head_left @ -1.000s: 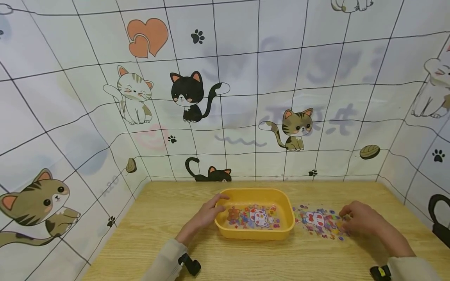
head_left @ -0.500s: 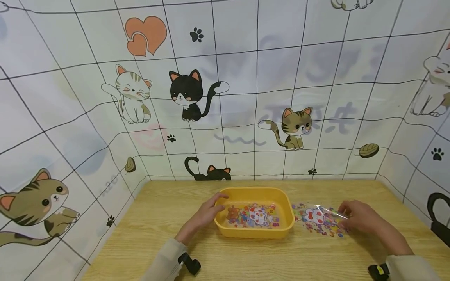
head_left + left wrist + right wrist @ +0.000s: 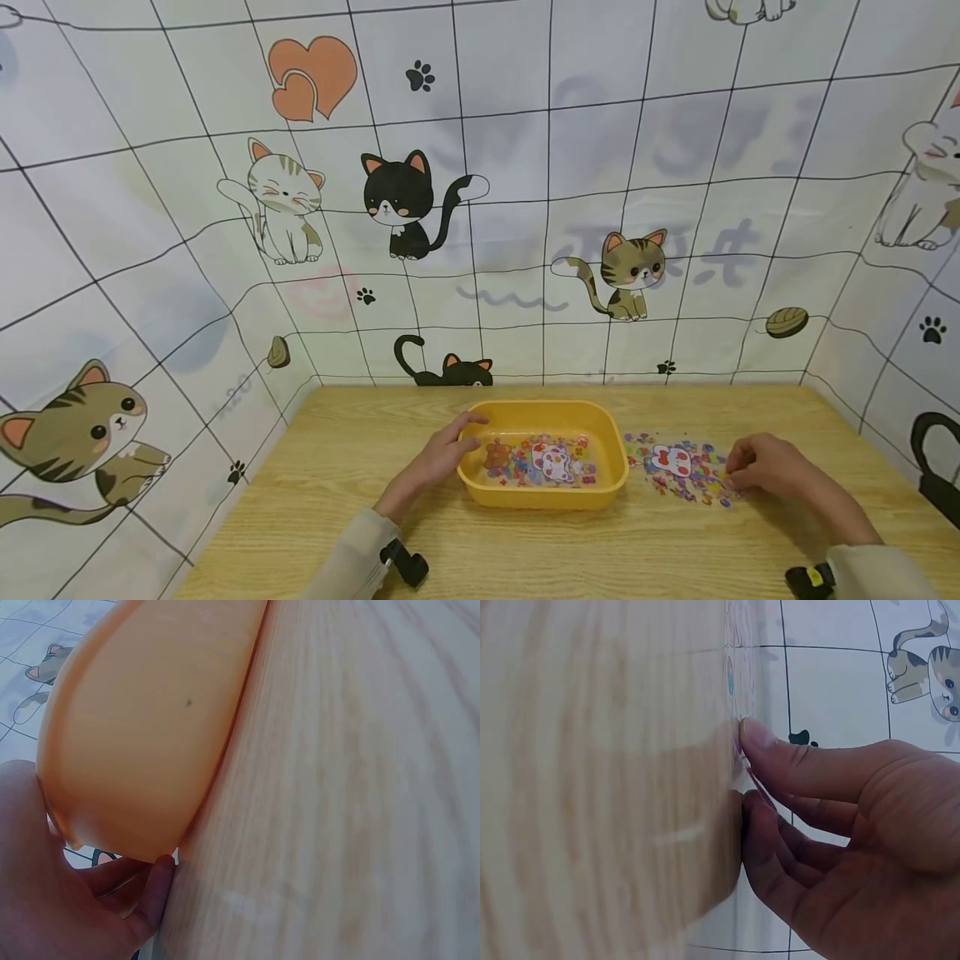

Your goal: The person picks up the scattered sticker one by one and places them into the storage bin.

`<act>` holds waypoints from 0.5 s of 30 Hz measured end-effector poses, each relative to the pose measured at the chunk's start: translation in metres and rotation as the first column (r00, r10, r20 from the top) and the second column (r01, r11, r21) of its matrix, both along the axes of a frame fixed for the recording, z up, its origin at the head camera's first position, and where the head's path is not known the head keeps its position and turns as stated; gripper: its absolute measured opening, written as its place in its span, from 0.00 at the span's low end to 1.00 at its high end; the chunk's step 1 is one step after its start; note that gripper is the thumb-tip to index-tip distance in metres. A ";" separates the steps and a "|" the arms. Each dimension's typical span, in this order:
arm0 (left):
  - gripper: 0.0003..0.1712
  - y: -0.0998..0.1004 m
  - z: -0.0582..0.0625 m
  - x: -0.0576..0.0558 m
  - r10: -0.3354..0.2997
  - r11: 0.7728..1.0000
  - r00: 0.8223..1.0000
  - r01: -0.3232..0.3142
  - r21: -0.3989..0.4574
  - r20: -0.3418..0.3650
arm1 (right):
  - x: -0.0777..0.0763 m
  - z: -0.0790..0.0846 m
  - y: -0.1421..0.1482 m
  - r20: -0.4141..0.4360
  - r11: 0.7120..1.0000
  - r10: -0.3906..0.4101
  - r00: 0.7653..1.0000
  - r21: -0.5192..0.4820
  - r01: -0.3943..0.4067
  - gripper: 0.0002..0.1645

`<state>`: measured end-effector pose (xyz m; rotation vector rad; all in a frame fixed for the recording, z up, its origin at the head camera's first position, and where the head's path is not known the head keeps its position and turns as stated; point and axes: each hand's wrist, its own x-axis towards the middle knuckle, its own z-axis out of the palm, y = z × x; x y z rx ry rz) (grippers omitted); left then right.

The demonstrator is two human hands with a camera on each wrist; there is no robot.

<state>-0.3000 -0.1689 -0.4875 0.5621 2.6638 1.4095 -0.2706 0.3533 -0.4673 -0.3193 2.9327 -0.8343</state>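
Observation:
A yellow plastic tray [image 3: 543, 499] stands on the wooden table, and my left hand [image 3: 438, 457] grips its left end at the rim. In the left wrist view the fingers bend around the tray's end wall [image 3: 150, 735]. Inside lies a clear sheet with colourful cartoon stickers [image 3: 551, 461], a brown bear and a white animal among them. To the tray's right, a similar clear sticker sheet [image 3: 672, 461] lies on the table. My right hand [image 3: 772, 467] pinches its right edge; in the right wrist view, the thin edge shows between thumb [image 3: 761, 735] and fingers.
The light wooden table [image 3: 570, 554] meets white, cat-printed sheeting [image 3: 517, 250] at the back and sides. A black strap-like object [image 3: 937, 471] shows at the far right. Each wrist wears a small black camera band [image 3: 405, 565].
The right-hand sheet showed a bright glare along its raised right part half a second ago and now looks flatter. The right hand shifted slightly; the left hand and tray stay put.

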 end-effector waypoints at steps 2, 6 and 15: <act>0.21 0.000 0.000 0.000 -0.003 1.000 1.000 0.003 0.000 -0.001 | -0.001 -0.001 0.002 0.026 0.999 -0.006 1.000 -0.038 0.007 0.07; 0.21 0.000 -0.001 0.000 -0.007 1.000 1.000 0.007 0.002 0.000 | -0.003 0.000 0.008 0.077 0.991 -0.036 0.996 -0.130 0.046 0.10; 0.21 -0.001 -0.001 0.000 -0.008 1.000 1.000 0.008 -0.001 -0.007 | 0.000 0.010 0.011 -0.015 0.975 -0.077 0.997 -0.212 0.072 0.13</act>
